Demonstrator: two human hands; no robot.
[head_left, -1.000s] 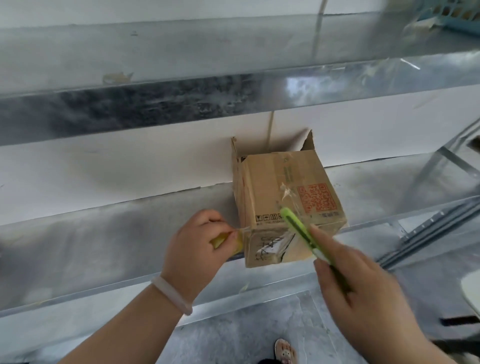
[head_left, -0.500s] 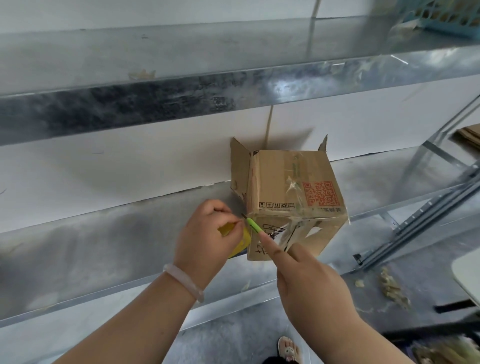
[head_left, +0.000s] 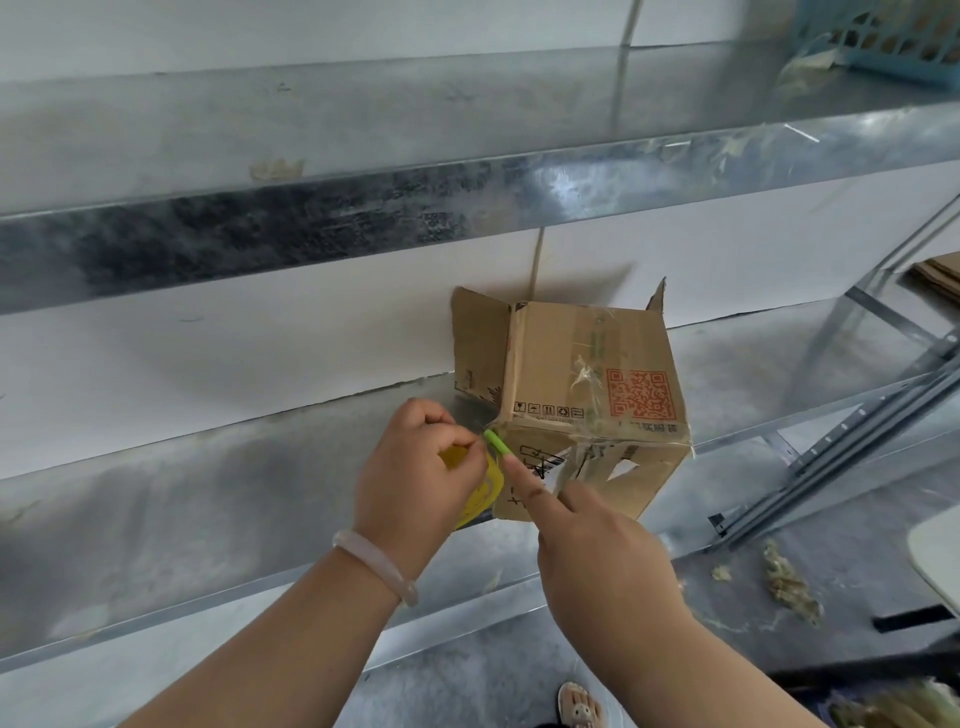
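**Cutter swings to the box's left corner**

The cardboard box (head_left: 587, 384) lies tilted on the lower metal shelf (head_left: 208, 509), flaps open toward the wall. Within the last 1 second the green cutter (head_left: 496, 446) has left the face near the red QR code (head_left: 641, 395), and its tip now meets the box's lower left corner. The right hand (head_left: 597, 540) grips the cutter, index finger laid straight along it. The left hand (head_left: 415, 483) is closed, pinching a yellow piece (head_left: 478, 493) just beside that corner. It may be tape or a label, but the view is too poor to tell. The cut probably starts at this seam, close to the left fingertips.
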